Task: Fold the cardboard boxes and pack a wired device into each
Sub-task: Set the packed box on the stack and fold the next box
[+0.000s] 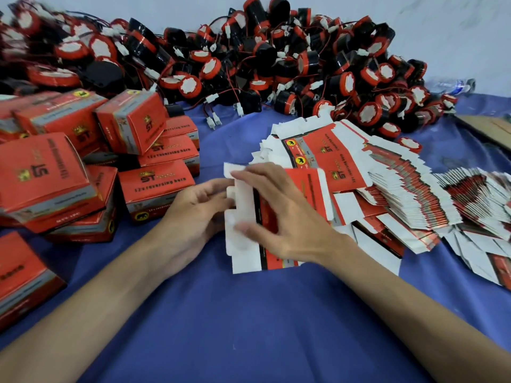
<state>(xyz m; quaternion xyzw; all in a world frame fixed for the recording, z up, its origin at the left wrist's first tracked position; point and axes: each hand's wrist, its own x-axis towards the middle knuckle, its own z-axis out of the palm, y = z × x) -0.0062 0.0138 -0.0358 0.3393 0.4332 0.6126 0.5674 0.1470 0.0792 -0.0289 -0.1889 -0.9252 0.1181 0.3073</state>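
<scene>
Small packing workshop: wired horns [276, 51] heaped beyond the fingers [257, 175], folded boxes [69, 161] stacked left, flat blanks [401, 194] fanned right.

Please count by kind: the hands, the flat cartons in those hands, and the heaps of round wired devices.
Bare hands: 2, left hand and right hand
Flat red-and-white cardboard carton in them: 1
Heap of black-and-red round wired devices: 1
Total: 4
</scene>
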